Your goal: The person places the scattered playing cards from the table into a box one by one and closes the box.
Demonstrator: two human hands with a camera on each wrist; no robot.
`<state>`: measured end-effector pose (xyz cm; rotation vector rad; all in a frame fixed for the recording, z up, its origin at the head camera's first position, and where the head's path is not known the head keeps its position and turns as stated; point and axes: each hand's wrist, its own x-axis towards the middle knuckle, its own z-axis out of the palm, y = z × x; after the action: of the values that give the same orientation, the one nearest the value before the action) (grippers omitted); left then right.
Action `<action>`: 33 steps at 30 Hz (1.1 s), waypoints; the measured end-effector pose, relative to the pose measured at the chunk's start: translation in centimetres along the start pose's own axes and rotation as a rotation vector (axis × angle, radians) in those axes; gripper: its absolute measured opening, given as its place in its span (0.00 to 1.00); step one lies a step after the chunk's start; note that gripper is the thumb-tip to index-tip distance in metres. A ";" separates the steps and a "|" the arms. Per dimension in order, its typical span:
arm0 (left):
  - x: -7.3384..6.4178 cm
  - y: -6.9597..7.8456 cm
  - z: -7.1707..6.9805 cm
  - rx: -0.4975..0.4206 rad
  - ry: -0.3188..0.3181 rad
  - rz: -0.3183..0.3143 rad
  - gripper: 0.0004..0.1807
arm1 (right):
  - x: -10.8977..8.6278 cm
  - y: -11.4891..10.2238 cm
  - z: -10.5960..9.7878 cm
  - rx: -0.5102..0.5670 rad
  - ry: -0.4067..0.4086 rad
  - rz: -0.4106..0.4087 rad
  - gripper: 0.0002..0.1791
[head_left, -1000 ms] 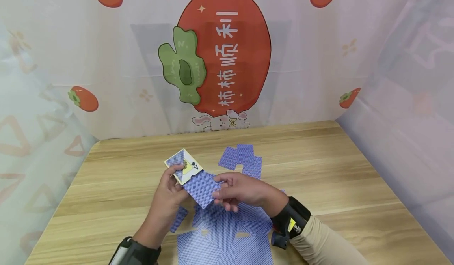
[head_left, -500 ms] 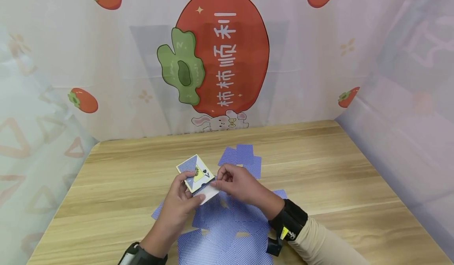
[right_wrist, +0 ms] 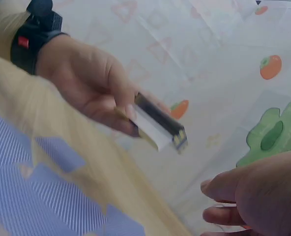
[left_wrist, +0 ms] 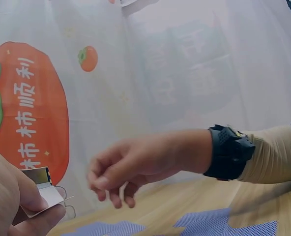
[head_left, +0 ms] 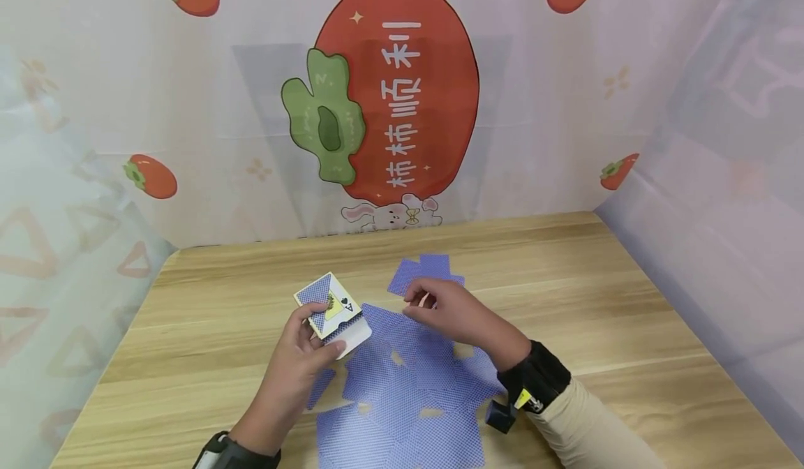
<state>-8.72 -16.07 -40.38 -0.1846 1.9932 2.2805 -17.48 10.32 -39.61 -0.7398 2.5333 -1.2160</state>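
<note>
My left hand (head_left: 292,357) holds a card box (head_left: 322,300) tilted above the table, fingers on its patterned face and thumb by the white flap (head_left: 352,336). The face bears an ace of spades print. In the right wrist view the mouth of the box (right_wrist: 160,120) shows a dark inside. To its right hovers my right hand (head_left: 455,315), fingers loosely bent and apart from the box. The left wrist view shows that hand (left_wrist: 130,162) with nothing in it. Many blue-backed playing cards (head_left: 396,427) lie face down below both hands, overlapping in a broad spread.
More blue-backed cards (head_left: 433,265) lie farther back, partly behind the right hand. A single card (head_left: 320,389) shows beside the left wrist. The wooden table (head_left: 207,301) ends at a white curtain (head_left: 534,162) with persimmon prints, which also hangs at both sides.
A blue-patterned piece jutted from the box mouth at my right fingers one second ago; now only the white flap shows there. The right hand has moved away rightward. The left still holds the box.
</note>
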 end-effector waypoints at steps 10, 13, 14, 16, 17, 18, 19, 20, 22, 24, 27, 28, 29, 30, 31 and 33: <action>-0.8 0.0 -1.2 0.016 0.008 0.011 0.40 | -6.4 3.5 0.6 -0.462 -0.303 -0.384 0.26; -0.9 -0.1 -1.4 0.020 0.008 0.016 0.39 | -8.5 3.7 1.9 -0.559 -0.393 -0.555 0.33; -0.9 -0.1 -1.5 0.022 0.009 0.018 0.39 | -9.0 3.5 2.4 -0.579 -0.429 -0.607 0.33; -0.9 -0.2 -1.5 0.021 0.010 0.019 0.39 | -9.8 3.0 3.5 -0.632 -0.494 -0.720 0.34; -0.8 -0.3 -1.5 0.021 0.009 0.021 0.39 | -10.1 2.7 4.0 -0.661 -0.528 -0.766 0.35; -0.8 -0.3 -1.4 0.021 0.007 0.021 0.39 | -10.2 2.5 4.5 -0.702 -0.555 -0.811 0.35; -0.8 -0.4 -1.4 0.020 0.007 0.019 0.39 | -10.2 2.3 4.9 -0.742 -0.575 -0.849 0.35; -0.8 -0.4 -1.4 0.019 0.007 0.020 0.39 | -10.2 2.3 5.3 -0.759 -0.597 -0.863 0.35; -0.8 -0.4 -1.4 0.018 0.009 0.023 0.39 | -9.6 2.4 5.6 -0.798 -0.624 -0.852 0.36; -0.8 -0.4 -1.4 0.018 0.017 0.026 0.39 | -8.5 2.7 5.5 -0.795 -0.612 -0.800 0.36; -0.9 -0.3 -1.4 0.023 0.022 0.036 0.39 | -6.7 3.4 5.0 -0.764 -0.547 -0.708 0.37; -0.9 -0.2 -1.5 0.027 0.023 0.036 0.39 | -6.1 3.7 4.7 -0.762 -0.515 -0.687 0.38; -1.0 -0.2 -1.5 0.028 0.024 0.036 0.39 | -5.5 3.9 4.4 -0.753 -0.487 -0.656 0.38; -1.0 -0.2 -1.5 0.031 0.023 0.036 0.39 | -4.8 4.2 4.1 -0.745 -0.463 -0.621 0.39; -1.0 -0.2 -1.5 0.031 0.022 0.036 0.39 | -4.2 4.6 3.8 -0.745 -0.440 -0.591 0.39; -1.0 -0.3 -1.6 0.031 0.021 0.033 0.39 | -2.9 5.2 3.0 -0.744 -0.406 -0.517 0.39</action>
<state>-7.67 -17.60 -40.76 -0.1746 2.0559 2.2750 -15.54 12.63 -45.57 -1.6763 2.4657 -0.1091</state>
